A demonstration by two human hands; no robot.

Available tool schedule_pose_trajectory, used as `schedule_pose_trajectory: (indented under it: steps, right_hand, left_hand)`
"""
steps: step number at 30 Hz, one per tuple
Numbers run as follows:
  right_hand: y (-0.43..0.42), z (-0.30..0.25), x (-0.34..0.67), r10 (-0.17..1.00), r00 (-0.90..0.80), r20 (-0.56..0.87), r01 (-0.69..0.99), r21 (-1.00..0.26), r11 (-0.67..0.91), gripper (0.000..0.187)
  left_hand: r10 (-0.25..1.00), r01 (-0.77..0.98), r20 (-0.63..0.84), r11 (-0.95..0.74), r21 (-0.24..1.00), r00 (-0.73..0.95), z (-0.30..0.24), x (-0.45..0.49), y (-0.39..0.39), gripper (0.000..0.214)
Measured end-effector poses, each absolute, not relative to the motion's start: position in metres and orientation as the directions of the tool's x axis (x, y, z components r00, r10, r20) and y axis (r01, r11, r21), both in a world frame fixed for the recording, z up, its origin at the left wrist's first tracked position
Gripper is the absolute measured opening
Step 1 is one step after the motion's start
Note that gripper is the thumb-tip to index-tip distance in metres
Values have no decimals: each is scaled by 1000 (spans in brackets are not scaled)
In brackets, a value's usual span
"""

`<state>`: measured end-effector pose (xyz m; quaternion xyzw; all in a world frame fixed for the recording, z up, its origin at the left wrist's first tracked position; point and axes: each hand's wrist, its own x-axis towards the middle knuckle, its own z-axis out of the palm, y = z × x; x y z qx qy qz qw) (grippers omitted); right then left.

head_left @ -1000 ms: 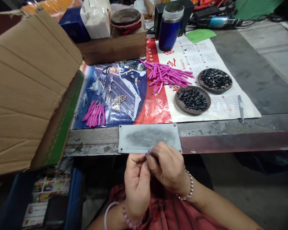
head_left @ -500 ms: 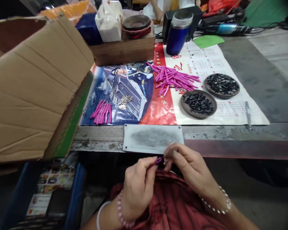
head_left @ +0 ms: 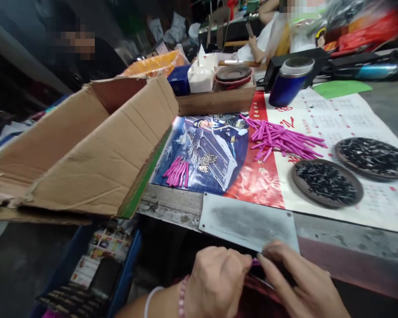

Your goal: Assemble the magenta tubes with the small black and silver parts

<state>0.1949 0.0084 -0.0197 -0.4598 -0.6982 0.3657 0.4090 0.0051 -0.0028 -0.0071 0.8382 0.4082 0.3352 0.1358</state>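
My left hand and my right hand meet in front of my lap, below the table edge, fingers pinched together on a small pink tube of which only a sliver shows. Just beyond them a grey metal plate lies on the table edge. On the poster lie a small bunch of pink tubes, a little heap of tiny metal pieces and a larger pile of pink tubes. Two round dishes of small black parts sit at the right.
An open cardboard box stands at the left, tipped over the table edge. A wooden box with a dish and white bag and a blue mug stand at the back. Other people sit behind. A blue crate is below.
The view has swung left and tilted, bringing the box and the people behind into sight. My hands stay together on the pink tube, now lower in the picture.
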Motion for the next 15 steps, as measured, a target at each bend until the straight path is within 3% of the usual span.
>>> schedule_pose_trajectory:
  steps: [3, 5, 7, 9, 11, 15]
  right_hand:
    - [17, -22, 204, 990, -138, 9, 191, -981, 35, 28]
    - [24, -22, 210, 984, -58, -170, -68, -982, -174, 46]
    - [30, -19, 215, 951, -96, -294, -379, -873, -308, 59]
    - [34, -15, 217, 919, -212, -333, -596, -701, -391, 61]
    - [38, -13, 218, 901, -290, -322, -712, -557, -428, 59]
    - [42, -16, 221, 904, -299, -305, -783, -463, -415, 65]
  left_hand:
    - [833, 665, 419, -545, 510, 362, 0, -11, 24, 23]
    - [868, 783, 451, -423, 456, 207, 4, -28, 53, 16]
    - [873, 840, 479, -330, 431, 97, 5, -50, 88, 15]
    - [871, 871, 490, -252, 421, 15, 2, -71, 123, 14]
    - [877, 890, 479, -191, 415, -35, -5, -89, 151, 15]
    - [879, 888, 474, -175, 426, -54, -19, -103, 180, 18]
